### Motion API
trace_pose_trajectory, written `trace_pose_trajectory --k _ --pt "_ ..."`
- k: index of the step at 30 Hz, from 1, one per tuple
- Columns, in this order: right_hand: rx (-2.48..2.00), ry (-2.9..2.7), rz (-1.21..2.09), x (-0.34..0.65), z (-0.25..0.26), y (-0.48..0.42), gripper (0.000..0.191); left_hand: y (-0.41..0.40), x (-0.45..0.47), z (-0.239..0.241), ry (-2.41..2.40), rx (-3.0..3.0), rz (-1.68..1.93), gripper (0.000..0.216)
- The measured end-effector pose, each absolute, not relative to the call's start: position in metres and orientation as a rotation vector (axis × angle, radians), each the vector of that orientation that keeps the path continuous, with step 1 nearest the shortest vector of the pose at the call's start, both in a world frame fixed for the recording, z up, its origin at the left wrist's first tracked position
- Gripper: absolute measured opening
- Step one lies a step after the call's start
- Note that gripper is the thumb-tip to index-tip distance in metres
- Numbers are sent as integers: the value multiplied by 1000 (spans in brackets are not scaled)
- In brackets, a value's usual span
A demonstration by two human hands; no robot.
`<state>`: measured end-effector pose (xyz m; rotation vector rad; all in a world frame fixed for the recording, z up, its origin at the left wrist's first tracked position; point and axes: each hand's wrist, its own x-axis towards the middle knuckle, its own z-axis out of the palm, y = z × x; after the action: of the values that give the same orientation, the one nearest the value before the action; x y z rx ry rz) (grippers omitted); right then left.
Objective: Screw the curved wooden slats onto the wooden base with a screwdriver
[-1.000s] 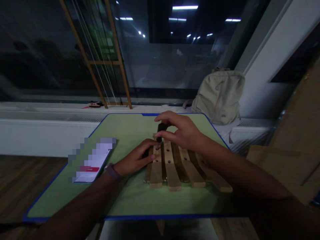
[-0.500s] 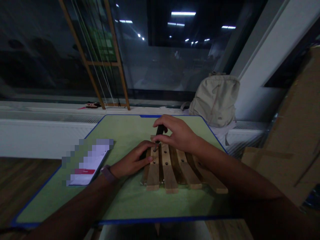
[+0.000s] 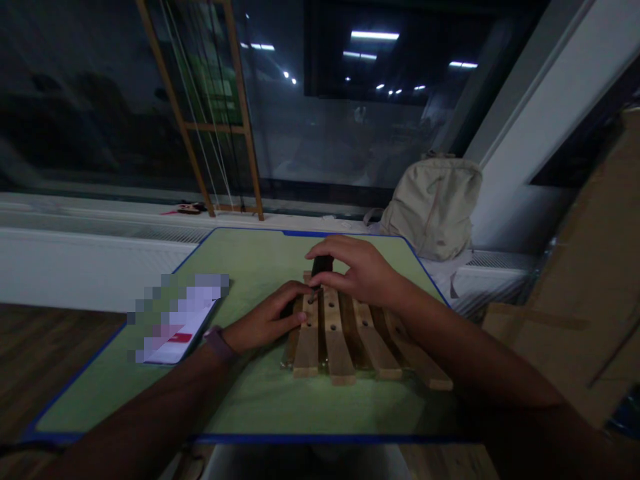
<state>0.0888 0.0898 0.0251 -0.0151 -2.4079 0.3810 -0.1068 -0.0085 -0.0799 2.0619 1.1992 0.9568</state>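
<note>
A wooden slat assembly (image 3: 350, 337) with several parallel slats and drilled holes lies on a green mat (image 3: 250, 400). My left hand (image 3: 267, 320) rests on the left slat, fingers curled over its top and pressing it down. My right hand (image 3: 357, 270) hovers over the far end of the slats, fingers pinched round a short black screwdriver (image 3: 320, 270) that stands upright with its tip at a hole by my left fingertips.
A phone or card (image 3: 175, 327) lies on the mat's left side. A beige backpack (image 3: 433, 207) leans on the sill at the back right. A wooden frame (image 3: 220, 127) stands against the dark window. Cardboard (image 3: 585, 287) is at the right.
The camera view has shifted slightly. Both hands stay on the slats, and my right hand keeps its hold of the screwdriver with only small finger shifts.
</note>
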Motion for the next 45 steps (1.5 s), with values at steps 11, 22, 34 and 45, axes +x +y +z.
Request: trace_pose_trajectory --k 11,22,34,45 --pt "-38 -2404 288 87 19 92 27 -9 -106 -78 1174 2057 958 38" --pt "-148 -2395 407 92 25 91 32 -10 -106 -76 1161 2049 964 38" --pt "-94 -2331 560 91 24 87 21 -9 -106 -78 1165 2027 968 38" --pt "-12 -2374 531 91 25 88 18 -9 -105 -75 1170 2041 976 39"
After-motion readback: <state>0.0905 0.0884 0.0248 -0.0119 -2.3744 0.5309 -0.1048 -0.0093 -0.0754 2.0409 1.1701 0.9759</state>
